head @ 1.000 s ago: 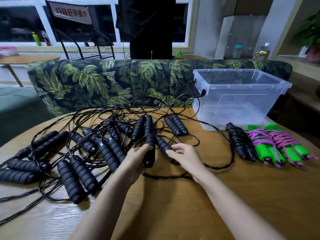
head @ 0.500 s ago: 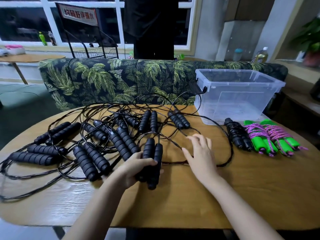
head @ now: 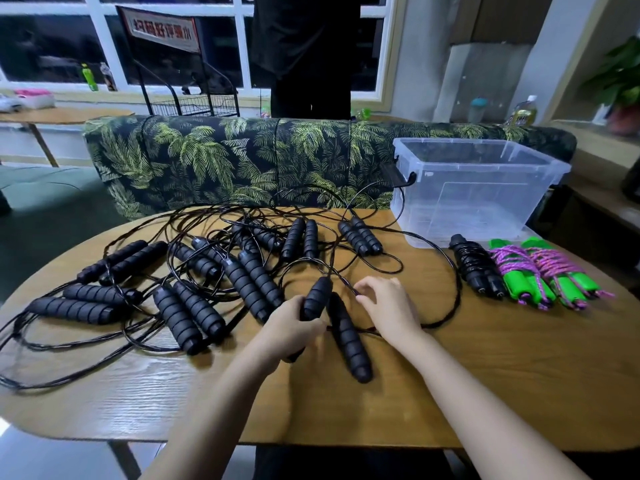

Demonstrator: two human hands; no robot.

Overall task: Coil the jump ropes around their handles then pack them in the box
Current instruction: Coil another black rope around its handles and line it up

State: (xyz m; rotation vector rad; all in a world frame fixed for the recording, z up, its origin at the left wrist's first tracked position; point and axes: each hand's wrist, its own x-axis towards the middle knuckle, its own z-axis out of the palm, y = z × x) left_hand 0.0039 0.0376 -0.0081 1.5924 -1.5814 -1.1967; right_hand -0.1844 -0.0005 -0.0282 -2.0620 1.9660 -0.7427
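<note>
Left grip [head: 294, 329] is closed around a black foam handle [head: 318, 296], near its lower half, with the handle's top pointing away from the person. The partner handle [head: 348, 341] lies flat on the bench [head: 485, 375], just right of the held one and close to touching it.

Right grip [head: 391, 306] is curled, with thumb and forefinger pinching the thin black cord [head: 344, 285] just right of the held handle's top. The view is a bit blurred there, so contact looks made but isn't crisp. The same cord loops out wide to the right across the bench.

The uncoiled black ropes [head: 242, 285] are a tangle over the left and middle of the bench. Their handles lie mostly in pairs, with cords crossing each other and trailing off the left edge.

Coiled items sit far right, side by side:
- One black bundle [head: 476, 268], cord wound round its handles.
- Two green-handled ropes [head: 519, 277], each wrapped in pink-purple cord, just right of the black bundle.

The clear plastic box [head: 467, 206] sits at the bench's far right corner, directly behind the coiled bundles, lid off.

Behind the bench is a palm-print sofa [head: 207, 161], and a person in dark clothes [head: 304, 46] stands beyond it by the window.
</note>
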